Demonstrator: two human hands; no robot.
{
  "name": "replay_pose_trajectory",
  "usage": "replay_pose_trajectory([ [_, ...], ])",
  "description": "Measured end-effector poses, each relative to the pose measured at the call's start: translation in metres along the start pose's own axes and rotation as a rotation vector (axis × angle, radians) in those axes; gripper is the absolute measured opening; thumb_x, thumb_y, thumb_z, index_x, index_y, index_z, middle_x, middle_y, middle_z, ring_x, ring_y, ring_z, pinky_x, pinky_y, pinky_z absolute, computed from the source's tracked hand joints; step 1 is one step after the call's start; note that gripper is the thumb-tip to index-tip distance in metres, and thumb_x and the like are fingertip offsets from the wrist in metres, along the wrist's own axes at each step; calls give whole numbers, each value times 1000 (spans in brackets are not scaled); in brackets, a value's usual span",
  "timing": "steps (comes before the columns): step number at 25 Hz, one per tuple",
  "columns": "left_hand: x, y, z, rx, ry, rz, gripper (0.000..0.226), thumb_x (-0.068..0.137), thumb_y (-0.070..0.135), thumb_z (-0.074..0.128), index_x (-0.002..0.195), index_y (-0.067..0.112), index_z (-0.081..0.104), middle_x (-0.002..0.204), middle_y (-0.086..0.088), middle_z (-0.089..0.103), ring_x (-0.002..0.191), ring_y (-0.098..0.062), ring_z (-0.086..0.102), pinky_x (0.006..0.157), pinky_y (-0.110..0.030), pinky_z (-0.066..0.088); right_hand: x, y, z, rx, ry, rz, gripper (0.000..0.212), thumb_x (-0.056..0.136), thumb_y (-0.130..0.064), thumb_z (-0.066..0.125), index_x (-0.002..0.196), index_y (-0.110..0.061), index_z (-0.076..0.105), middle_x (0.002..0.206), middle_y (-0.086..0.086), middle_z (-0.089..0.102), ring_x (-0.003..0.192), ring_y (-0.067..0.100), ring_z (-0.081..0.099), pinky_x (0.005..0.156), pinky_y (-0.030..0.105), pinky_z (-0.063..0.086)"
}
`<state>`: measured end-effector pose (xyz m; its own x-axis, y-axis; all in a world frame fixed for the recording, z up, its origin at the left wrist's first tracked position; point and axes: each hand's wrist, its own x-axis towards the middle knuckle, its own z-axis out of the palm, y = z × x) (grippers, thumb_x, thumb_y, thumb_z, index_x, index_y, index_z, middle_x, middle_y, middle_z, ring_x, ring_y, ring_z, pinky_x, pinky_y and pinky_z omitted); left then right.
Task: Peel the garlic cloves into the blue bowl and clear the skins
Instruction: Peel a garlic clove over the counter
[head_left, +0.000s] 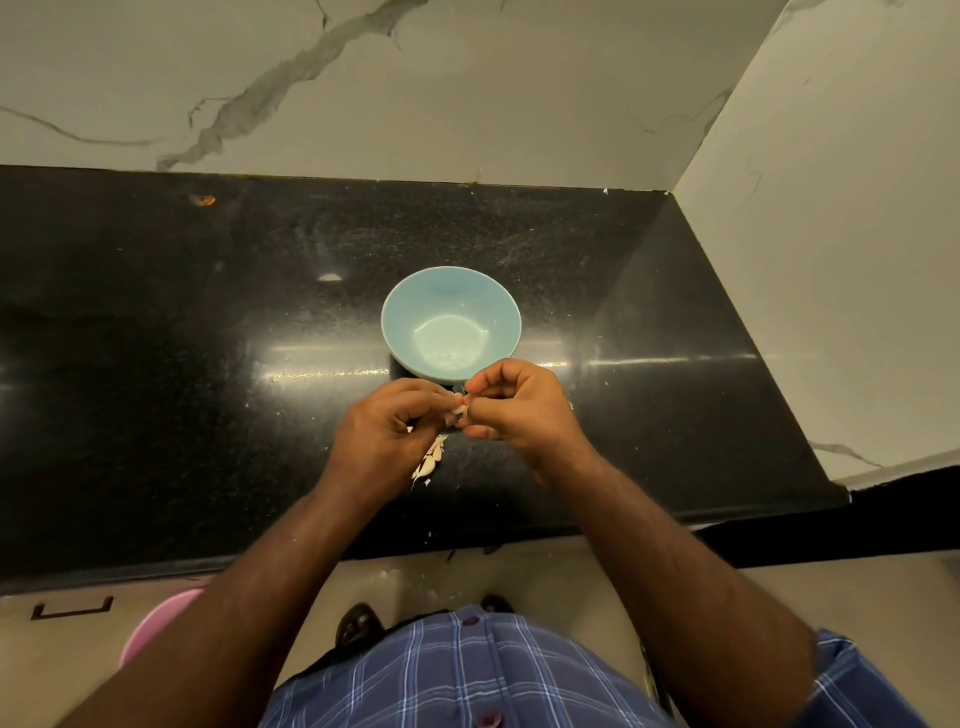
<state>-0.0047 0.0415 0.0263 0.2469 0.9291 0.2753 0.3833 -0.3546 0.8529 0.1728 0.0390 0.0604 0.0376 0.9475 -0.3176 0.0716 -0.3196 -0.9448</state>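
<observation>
A light blue bowl (451, 291) stands on the black counter, and I see no cloves inside it. Just in front of its near rim my left hand (387, 426) and my right hand (519, 402) meet, both pinching one small garlic clove (458, 410) between fingertips. The clove is mostly hidden by the fingers. A small heap of pale garlic cloves and skins (430, 462) lies on the counter under my left hand.
The black stone counter (156, 338) runs left to right, with marble walls behind and at the right. A small orange spot (203, 200) sits at the far left back. Below the counter's front edge are a pink tub (156, 623) and skin scraps on the floor (410, 579).
</observation>
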Motion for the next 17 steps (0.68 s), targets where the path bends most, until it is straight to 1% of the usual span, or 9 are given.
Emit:
replay_pose_trajectory([
  [5, 0, 2, -2, 47, -3, 64, 25, 86, -2, 76, 105, 14, 81, 103, 3, 76, 96, -7, 70, 83, -25, 59, -7, -5, -1, 33, 11, 17, 24, 78, 10, 77, 95, 0, 63, 91, 27, 73, 78, 27, 76, 67, 33, 62],
  [9, -3, 7, 3, 20, 3, 76, 26, 86, -3, 75, 104, 14, 80, 103, 5, 76, 97, -7, 71, 84, -25, 59, -9, -6, -1, 41, 17, 7, 25, 78, 11, 77, 92, -3, 63, 85, 20, 73, 76, 23, 76, 67, 32, 61],
  [11, 0, 2, 5, -123, 19, -35, 28, 87, -5, 73, 105, 15, 80, 103, 4, 77, 98, -13, 72, 87, -35, 61, -9, -7, -3, 115, 4, 14, 22, 82, 11, 74, 96, -2, 63, 90, 24, 74, 79, 26, 76, 67, 31, 61],
  [13, 2, -5, 7, -258, 18, -155, 24, 89, -2, 72, 106, 14, 80, 102, 2, 78, 99, -20, 74, 89, -46, 61, -9, -10, -7, 156, -26, 39, 20, 86, 10, 70, 102, 0, 63, 95, 24, 74, 81, 26, 76, 70, 32, 62],
  [15, 1, -9, 9, -293, 17, -192, 22, 90, 1, 73, 107, 13, 79, 103, 0, 78, 99, -23, 74, 90, -51, 60, -8, -11, -10, 156, -47, 67, 18, 88, 6, 69, 104, -2, 64, 92, 19, 76, 79, 25, 76, 71, 32, 63],
  [17, -2, -11, 10, -275, 17, -192, 24, 89, 2, 74, 108, 16, 79, 103, 1, 78, 100, -22, 74, 90, -51, 60, -6, -10, -9, 151, -48, 79, 19, 87, 5, 71, 101, -5, 64, 86, 13, 76, 77, 23, 76, 69, 32, 62],
])
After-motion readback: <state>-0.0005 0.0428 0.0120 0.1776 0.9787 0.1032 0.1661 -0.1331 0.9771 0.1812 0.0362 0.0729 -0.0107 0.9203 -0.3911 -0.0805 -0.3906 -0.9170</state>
